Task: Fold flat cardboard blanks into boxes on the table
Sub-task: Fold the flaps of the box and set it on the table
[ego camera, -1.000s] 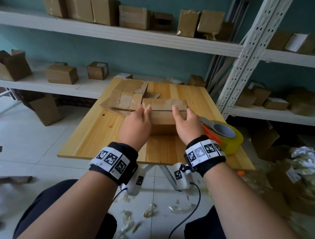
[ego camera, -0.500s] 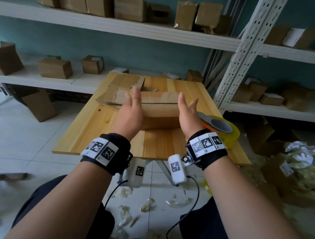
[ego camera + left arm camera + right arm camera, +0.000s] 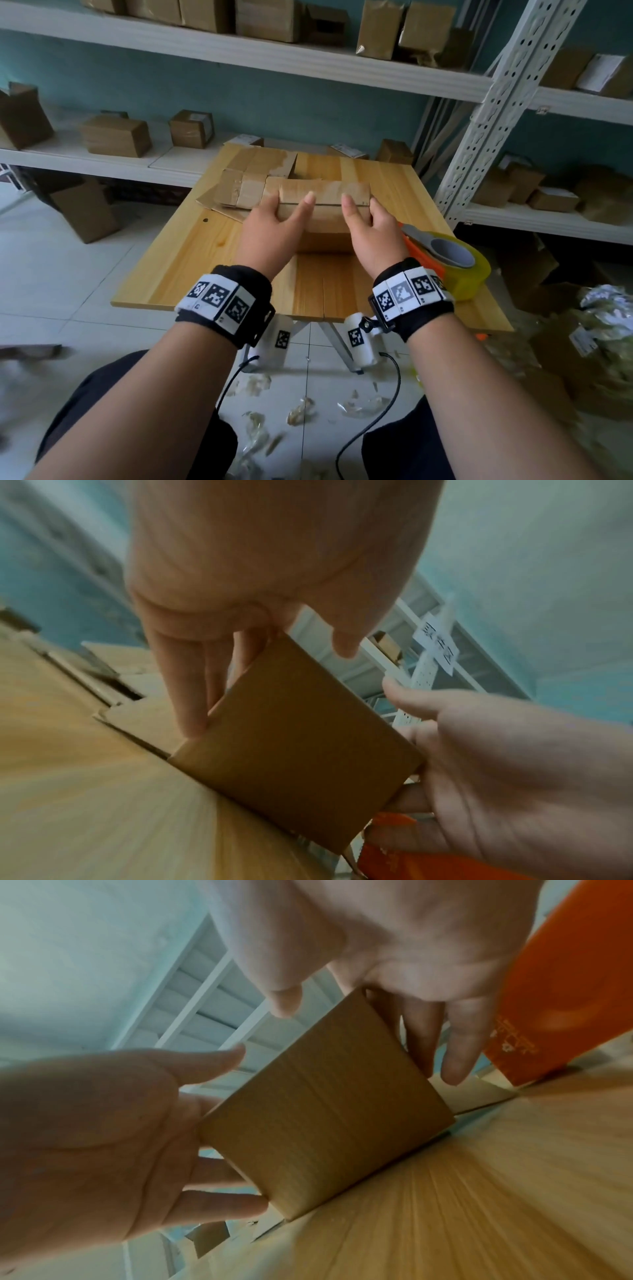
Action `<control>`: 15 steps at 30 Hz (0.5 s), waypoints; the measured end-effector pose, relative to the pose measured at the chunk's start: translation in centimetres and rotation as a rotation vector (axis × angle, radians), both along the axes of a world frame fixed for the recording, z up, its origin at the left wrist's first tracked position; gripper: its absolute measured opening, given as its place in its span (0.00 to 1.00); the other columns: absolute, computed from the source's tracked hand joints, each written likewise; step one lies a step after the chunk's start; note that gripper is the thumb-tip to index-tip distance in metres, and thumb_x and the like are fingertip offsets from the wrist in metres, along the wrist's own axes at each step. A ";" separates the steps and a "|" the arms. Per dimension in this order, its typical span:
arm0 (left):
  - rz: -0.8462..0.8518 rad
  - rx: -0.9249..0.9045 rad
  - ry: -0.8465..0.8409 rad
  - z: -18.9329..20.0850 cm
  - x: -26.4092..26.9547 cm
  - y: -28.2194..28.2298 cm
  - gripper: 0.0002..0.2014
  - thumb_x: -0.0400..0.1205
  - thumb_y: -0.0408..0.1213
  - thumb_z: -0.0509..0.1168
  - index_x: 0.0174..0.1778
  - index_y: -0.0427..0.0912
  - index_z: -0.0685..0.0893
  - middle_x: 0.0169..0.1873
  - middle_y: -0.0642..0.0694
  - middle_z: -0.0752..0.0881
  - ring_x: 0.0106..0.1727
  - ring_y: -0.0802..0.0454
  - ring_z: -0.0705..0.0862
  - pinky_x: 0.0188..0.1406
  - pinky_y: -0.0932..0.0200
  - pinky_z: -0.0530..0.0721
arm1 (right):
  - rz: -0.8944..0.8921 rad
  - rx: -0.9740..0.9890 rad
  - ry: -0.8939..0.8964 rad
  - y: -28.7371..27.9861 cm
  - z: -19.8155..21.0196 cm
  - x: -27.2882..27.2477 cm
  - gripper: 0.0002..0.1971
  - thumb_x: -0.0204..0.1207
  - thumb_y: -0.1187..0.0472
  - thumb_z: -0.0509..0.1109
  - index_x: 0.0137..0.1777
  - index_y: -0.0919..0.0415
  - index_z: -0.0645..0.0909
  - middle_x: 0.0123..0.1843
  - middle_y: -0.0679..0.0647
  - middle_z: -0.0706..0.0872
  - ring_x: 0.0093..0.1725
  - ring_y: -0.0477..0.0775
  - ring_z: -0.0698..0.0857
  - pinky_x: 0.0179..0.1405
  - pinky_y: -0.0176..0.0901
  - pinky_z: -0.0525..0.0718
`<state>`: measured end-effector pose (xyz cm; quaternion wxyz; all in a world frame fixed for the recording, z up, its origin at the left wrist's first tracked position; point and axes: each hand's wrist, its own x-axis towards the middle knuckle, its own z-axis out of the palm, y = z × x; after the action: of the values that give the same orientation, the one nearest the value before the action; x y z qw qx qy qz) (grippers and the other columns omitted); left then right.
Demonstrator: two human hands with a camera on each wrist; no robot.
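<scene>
Brown cardboard fills the middle of the head view. At the left of the pale wooden bench (image 3: 191, 260) lies a loose pile of flat blanks (image 3: 246, 185), reaching toward the bench's far edge and touching the folded box (image 3: 325, 209) that stands at the centre. The left hand (image 3: 270, 236) flanks the box's left end: the left wrist view shows its fingers (image 3: 192, 685) straight and pressed against the side panel, the thumb lifted over the top flap, so the hand is spread rather than curled. The box's two top flaps meet along a dark seam running left to right. The right hand (image 3: 373, 236) mirrors this at the box's right end, fingers (image 3: 455, 1042) straight down along that side panel and thumb hovering above the top edge, also spread. Just right of that hand, at the bench's right edge, sits an orange tape dispenser (image 3: 416, 248) carrying a yellowish tape roll (image 3: 469, 274). White shelves (image 3: 239, 48) with more brown boxes cross the upper frame, against a teal wall.
</scene>
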<state>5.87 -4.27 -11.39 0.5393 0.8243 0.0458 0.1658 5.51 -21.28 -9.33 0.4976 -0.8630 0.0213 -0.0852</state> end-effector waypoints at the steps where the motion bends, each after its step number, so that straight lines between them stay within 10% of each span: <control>1: 0.025 0.014 -0.036 -0.1 0.0 0.1 0.32 0.84 0.69 0.64 0.63 0.42 0.88 0.44 0.45 0.90 0.49 0.43 0.90 0.40 0.49 0.87 | -0.019 -0.014 -0.025 0.0 -0.2 0.2 0.39 0.89 0.35 0.59 0.92 0.58 0.60 0.90 0.55 0.67 0.89 0.56 0.67 0.82 0.46 0.67; 6: 0.020 -0.093 -0.011 0.5 -0.3 0.0 0.28 0.89 0.67 0.58 0.49 0.44 0.88 0.42 0.42 0.91 0.43 0.46 0.88 0.47 0.46 0.89 | -0.073 0.007 -0.116 -0.7 -0.6 0.7 0.23 0.91 0.41 0.61 0.75 0.56 0.82 0.56 0.54 0.90 0.54 0.52 0.89 0.53 0.52 0.87; 9: 0.008 -0.085 0.002 0.8 -0.6 0.1 0.25 0.93 0.58 0.57 0.49 0.41 0.90 0.36 0.43 0.86 0.35 0.49 0.82 0.39 0.51 0.83 | -0.117 0.019 -0.159 -1.3 -0.7 1.0 0.27 0.91 0.41 0.62 0.74 0.61 0.86 0.40 0.48 0.89 0.38 0.45 0.85 0.32 0.31 0.78; 15: 0.059 -0.233 0.057 0.7 -0.5 0.2 0.23 0.94 0.55 0.58 0.51 0.40 0.89 0.44 0.39 0.91 0.44 0.40 0.93 0.42 0.40 0.95 | -0.069 0.018 -0.175 -1.2 -1.1 0.8 0.21 0.92 0.46 0.63 0.68 0.61 0.89 0.55 0.58 0.93 0.46 0.47 0.88 0.41 0.36 0.84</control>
<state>5.41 -4.10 -10.71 0.6247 0.7588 0.1044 0.1517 6.27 -22.51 -10.43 0.5018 -0.8466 0.0083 -0.1771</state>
